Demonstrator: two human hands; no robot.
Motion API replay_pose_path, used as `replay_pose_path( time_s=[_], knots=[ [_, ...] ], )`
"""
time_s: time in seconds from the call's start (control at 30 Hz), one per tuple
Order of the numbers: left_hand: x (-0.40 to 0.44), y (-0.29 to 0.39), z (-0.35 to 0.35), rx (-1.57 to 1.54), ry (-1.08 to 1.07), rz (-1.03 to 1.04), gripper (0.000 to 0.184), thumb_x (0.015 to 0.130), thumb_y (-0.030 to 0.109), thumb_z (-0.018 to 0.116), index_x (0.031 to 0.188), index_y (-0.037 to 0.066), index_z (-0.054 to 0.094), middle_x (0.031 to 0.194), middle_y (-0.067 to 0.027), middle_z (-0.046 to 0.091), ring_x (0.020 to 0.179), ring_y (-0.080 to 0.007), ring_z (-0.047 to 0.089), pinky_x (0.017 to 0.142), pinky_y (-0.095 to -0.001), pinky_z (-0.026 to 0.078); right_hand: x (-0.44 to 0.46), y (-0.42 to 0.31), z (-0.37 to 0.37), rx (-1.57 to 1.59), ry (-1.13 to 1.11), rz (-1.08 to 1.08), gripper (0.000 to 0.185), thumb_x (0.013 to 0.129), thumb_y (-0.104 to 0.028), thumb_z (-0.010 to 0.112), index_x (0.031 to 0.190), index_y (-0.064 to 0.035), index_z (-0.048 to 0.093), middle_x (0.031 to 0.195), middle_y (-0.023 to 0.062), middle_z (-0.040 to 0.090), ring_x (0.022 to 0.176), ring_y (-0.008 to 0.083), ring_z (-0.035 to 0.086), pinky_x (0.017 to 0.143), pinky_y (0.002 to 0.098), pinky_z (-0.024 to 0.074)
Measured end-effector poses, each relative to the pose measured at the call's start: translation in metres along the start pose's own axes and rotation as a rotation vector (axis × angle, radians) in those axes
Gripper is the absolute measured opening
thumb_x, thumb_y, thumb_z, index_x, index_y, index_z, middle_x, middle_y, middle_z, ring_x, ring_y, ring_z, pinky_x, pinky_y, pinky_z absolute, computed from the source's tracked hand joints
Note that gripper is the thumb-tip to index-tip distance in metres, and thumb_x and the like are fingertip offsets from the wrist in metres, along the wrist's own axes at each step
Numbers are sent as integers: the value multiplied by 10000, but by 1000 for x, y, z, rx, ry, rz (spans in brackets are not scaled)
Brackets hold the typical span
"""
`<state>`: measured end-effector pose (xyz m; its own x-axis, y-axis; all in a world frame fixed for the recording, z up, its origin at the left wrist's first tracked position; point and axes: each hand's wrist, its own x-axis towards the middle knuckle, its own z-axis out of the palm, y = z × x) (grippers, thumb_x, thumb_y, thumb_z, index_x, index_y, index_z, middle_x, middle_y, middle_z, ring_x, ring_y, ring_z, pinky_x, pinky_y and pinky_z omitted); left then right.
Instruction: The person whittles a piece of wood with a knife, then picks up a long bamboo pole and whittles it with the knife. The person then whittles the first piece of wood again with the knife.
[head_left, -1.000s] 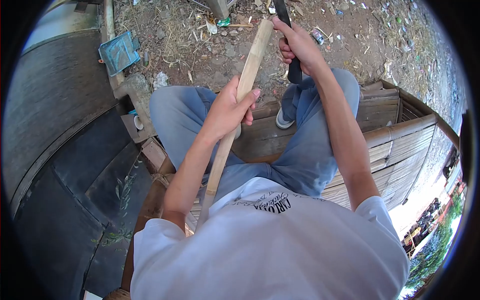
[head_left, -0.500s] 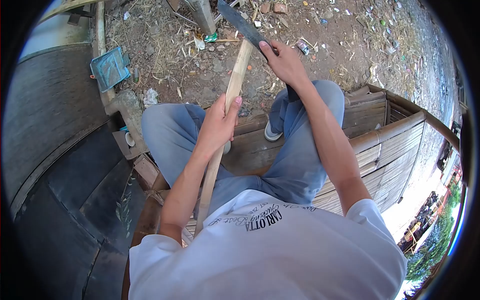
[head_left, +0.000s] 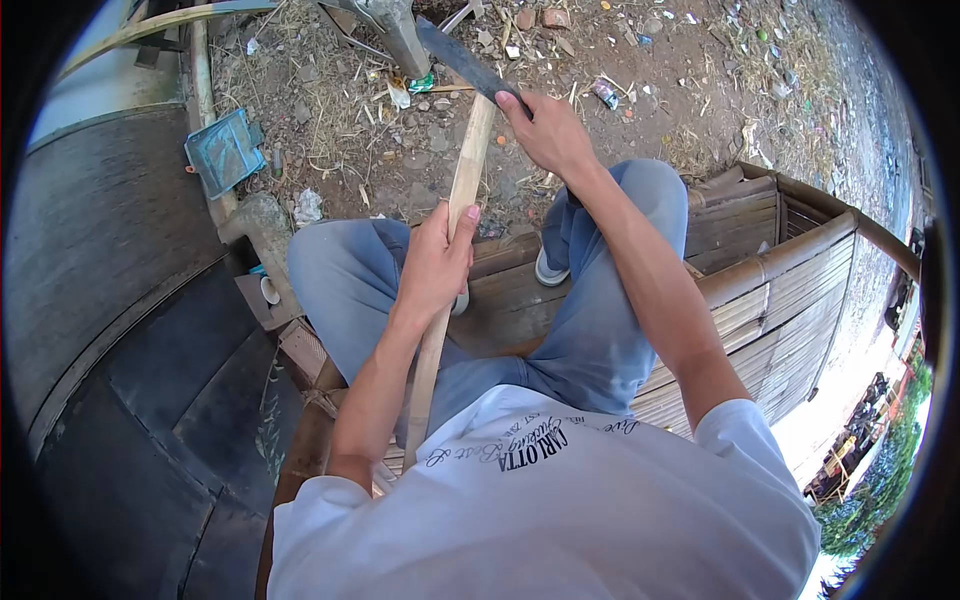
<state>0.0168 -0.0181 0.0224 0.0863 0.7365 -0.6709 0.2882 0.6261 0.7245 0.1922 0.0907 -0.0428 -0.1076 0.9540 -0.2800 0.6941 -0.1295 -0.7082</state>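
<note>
A long pale bamboo strip [head_left: 467, 172] runs up from beside my shirt, between my legs, to the knife. My left hand [head_left: 435, 262] is closed around its middle, thumb along the strip. My right hand [head_left: 547, 132] grips a dark-bladed knife [head_left: 462, 60], with the thumb pressed on the blade. The blade slants to the upper left and lies across the strip's top end. Whether its edge cuts into the wood I cannot tell. My right forearm hides most of what lies below that hand.
I sit on a bamboo-slat bench [head_left: 765, 310] with a raised pole rim. Littered dirt ground [head_left: 420, 140] spreads ahead. A blue dustpan-like tray [head_left: 225, 152] lies at left, near a dark panel [head_left: 110, 210]. A grey post [head_left: 395, 35] stands beyond the blade.
The knife and my right hand have shifted slightly left and down, with the blade tilted flatter. The strip's top end has dropped a little, and the camera view has moved slightly.
</note>
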Motion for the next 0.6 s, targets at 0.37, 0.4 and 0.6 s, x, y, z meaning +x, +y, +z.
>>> replay_pose_path(
  time_s=[0.37, 0.4, 0.6],
  knots=[
    [4, -6, 0, 9, 12, -10, 353, 1012, 334, 491, 832, 30, 486, 523, -16, 490, 363, -93, 468, 334, -275, 357, -5, -3, 7, -4, -4, -1, 539, 980, -473, 449, 826, 10, 634, 663, 258, 602, 685, 451, 613, 649, 502, 473],
    [5, -7, -1, 13, 18, -11, 353, 1011, 334, 493, 829, 32, 485, 521, -15, 489, 362, -93, 466, 332, -275, 355, -5, -4, 8, -1, 2, -3, 539, 980, -473, 449, 826, 10, 634, 663, 258, 602, 685, 451, 613, 649, 502, 473],
    [6, -12, 0, -46, 1, -29, 350, 1009, 340, 495, 841, 33, 486, 519, -12, 479, 363, -92, 459, 329, -272, 358, -4, -4, 7, 19, -28, 24, 537, 977, -472, 458, 830, 13, 636, 670, 259, 598, 681, 450, 602, 655, 504, 464]
  ],
)
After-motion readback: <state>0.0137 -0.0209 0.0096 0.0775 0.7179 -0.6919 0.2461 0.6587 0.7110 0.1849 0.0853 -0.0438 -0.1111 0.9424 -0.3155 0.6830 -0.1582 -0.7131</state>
